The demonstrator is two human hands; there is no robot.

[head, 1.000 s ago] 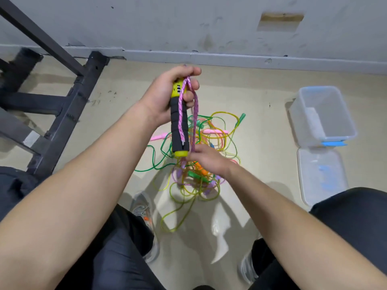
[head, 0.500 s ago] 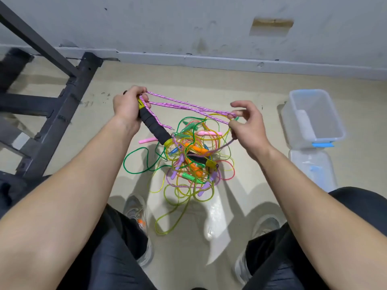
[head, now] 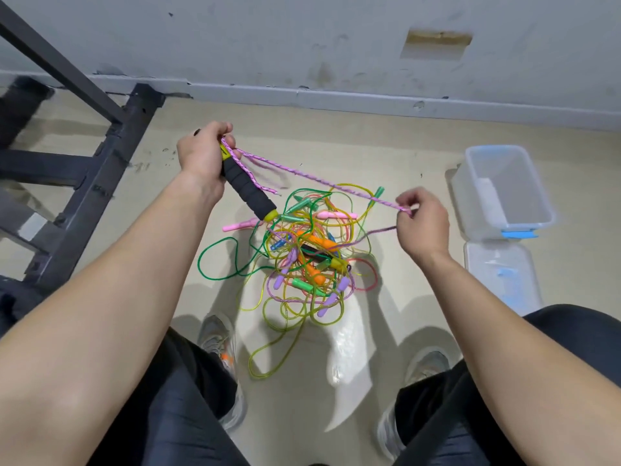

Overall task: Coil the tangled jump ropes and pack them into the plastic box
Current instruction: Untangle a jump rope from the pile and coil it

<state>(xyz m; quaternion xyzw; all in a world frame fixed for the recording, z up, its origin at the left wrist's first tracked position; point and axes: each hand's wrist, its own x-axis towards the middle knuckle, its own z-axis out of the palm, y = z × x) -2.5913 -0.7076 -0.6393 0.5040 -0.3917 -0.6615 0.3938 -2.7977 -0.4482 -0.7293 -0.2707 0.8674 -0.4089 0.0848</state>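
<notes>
Left grip [head: 201, 156] raised above the floor [head: 403, 156], clenched round the upper end of a black foam handle [head: 248, 190] with yellow ends, the lower end slanting down and right toward the pile. From the top of that handle, a pink-and-purple braided rope [head: 322, 181] drawn in a straight line rightward and downward above the pile, ending in the right grip [head: 423, 223], pinched there between thumb and fingertips. Below the pinch, a purple strand dropping back leftward into the tangle. Beside the handle, a few short loops of the braided rope, hanging and blurred. On the floor, below and between both grips, the tangled pile of jump ropes [head: 309, 264]: green, yellow, red and pink cords knotted with orange, green, lilac, pink and blue handles, plus a second black handle near the middle. One green loop spread out to the left, one yellow loop trailing toward the grey shoes [head: 218, 334]. Well to the right of the pile, close to the wall [head: 302, 45], the plastic box [head: 510, 227], upright, open, translucent, with a blue clasp on its near side. Just in front of the box, flat on the floor, its lid [head: 500, 274]. At the far left, a black metal frame [head: 100, 176].
</notes>
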